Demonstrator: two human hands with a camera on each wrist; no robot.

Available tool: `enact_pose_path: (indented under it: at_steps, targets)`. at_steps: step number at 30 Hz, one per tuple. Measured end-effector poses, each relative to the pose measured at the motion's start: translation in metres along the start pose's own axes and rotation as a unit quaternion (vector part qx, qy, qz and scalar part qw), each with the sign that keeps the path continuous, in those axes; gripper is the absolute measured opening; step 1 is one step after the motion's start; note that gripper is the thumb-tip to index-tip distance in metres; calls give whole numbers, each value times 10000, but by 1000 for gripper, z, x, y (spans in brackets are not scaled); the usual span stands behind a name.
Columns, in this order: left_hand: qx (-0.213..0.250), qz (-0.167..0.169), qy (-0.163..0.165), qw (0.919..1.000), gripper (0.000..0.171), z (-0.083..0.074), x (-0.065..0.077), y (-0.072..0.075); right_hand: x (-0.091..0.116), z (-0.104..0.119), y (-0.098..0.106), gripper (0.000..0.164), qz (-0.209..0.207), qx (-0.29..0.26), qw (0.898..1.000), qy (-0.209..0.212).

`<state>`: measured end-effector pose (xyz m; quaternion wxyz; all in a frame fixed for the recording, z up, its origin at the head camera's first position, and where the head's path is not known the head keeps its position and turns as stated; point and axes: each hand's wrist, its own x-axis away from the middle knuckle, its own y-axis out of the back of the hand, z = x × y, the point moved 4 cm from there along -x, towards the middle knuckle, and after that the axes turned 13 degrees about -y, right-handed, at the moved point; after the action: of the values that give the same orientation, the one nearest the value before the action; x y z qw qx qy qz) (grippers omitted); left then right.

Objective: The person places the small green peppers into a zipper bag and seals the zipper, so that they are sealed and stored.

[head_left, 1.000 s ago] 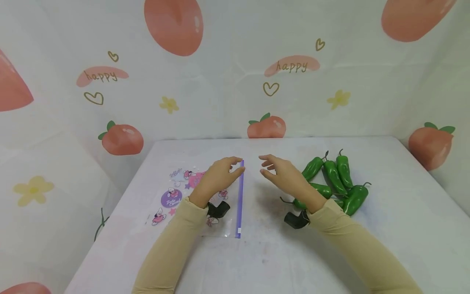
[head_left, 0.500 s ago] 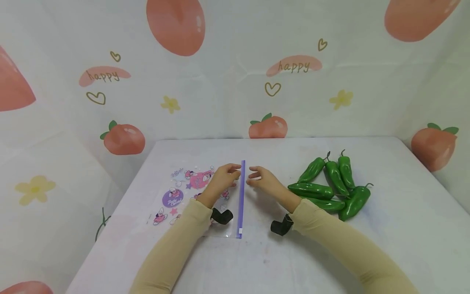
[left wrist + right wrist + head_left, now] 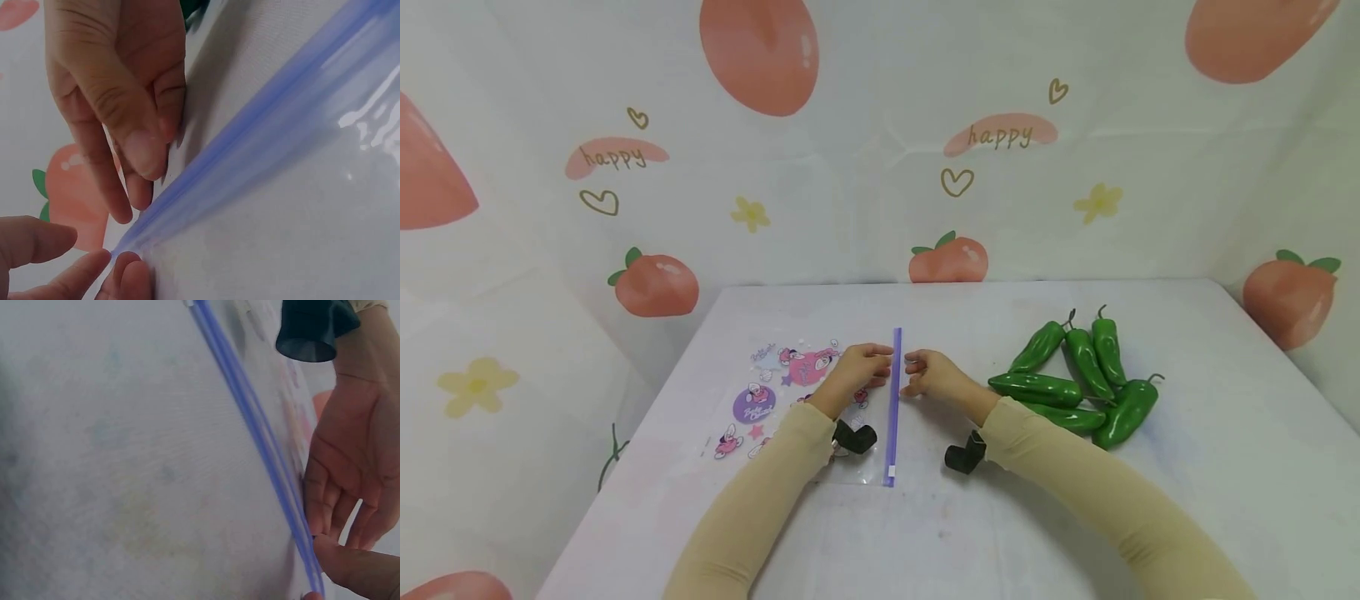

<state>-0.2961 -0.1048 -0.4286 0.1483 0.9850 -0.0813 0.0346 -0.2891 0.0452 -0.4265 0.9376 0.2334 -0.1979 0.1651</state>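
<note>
A clear zip bag [image 3: 755,404] with pink and purple cartoon prints lies flat on the table, its purple zip strip [image 3: 892,425] along the right side. My left hand [image 3: 856,371] is over the bag, fingers extended to the strip; in the left wrist view fingertips [image 3: 131,275] touch or nearly touch its edge. Just right of the strip is my right hand [image 3: 942,379], fingers loosely bent, pinching nothing that I can see. In the right wrist view, its fingertips [image 3: 340,559] are close beside the strip; contact is unclear.
Several green peppers [image 3: 1037,388] lie in a group to the right, partly behind the right forearm. A white slider [image 3: 891,472] sits at the strip's near end. A fruit-printed cloth [image 3: 850,167] hangs behind the white table [image 3: 940,550].
My right hand has moved left, away from the peppers, to the zip strip. My left hand has lowered slightly toward the strip. Bag and peppers have stayed in place.
</note>
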Motion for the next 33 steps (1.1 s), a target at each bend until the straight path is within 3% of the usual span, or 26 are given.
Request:
enact_pose_path:
  at_steps: [5,12,20,23,27,33]
  targets:
    - [-70,19,78,9999,31,2,-1,1,-3,0,-4,74,-121,485,9987,133]
    - [-374,-64,-303,9988,36,4,-7,-2,-4,5,-6,79,-336,1034,9940,116]
    - [-1480,222,-381,9880,50,0,-6,-2,-3,4,-10,82,-352,1161,9921,323]
    - [-1649,339,-397,9849,54,0,-6,-4,-3,3,-12,86,-413,1301,9900,344]
    - [-1538,393,-370,9866,53,0,-7,-5,-2,1,-13,89,-515,1498,9869,296]
    - [-934,260,-367,9946,50,1,-6,-3,0,0,-13,92,-553,1551,9861,201]
